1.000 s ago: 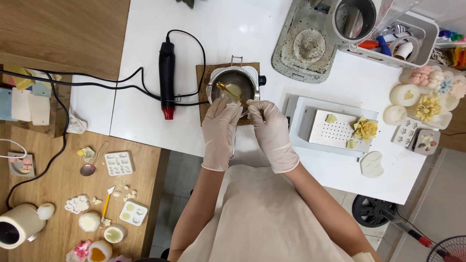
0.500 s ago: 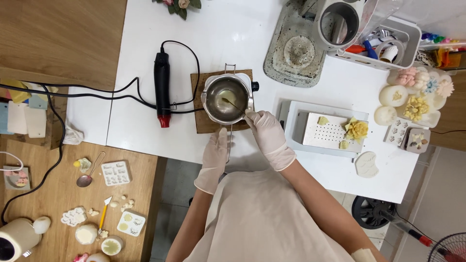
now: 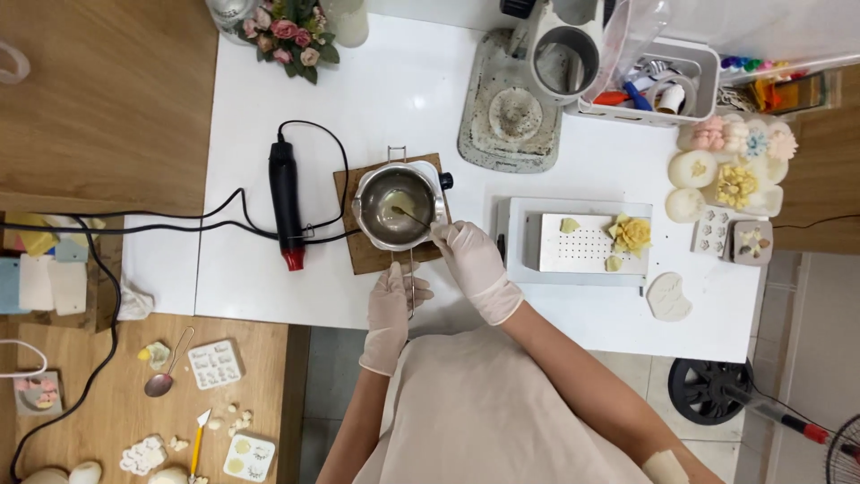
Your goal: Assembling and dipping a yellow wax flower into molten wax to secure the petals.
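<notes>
A small metal pot with pale liquid stands on a brown wooden board at the white table's front edge. My left hand, in a white glove, is closed around the pot's thin wire handle, which points toward me. My gloved right hand rests at the pot's right rim and pinches a thin stirrer whose tip lies in the liquid.
A black heat gun with its cable lies left of the board. Right of the pot sits a white tray with a perforated plate and a yellow flower. Flower-shaped pieces, a basket and moulds surround.
My left hand came down from above the pot to the handle. My right hand shifted to the pot's right rim, with the stirrer in the liquid. The view has shifted.
</notes>
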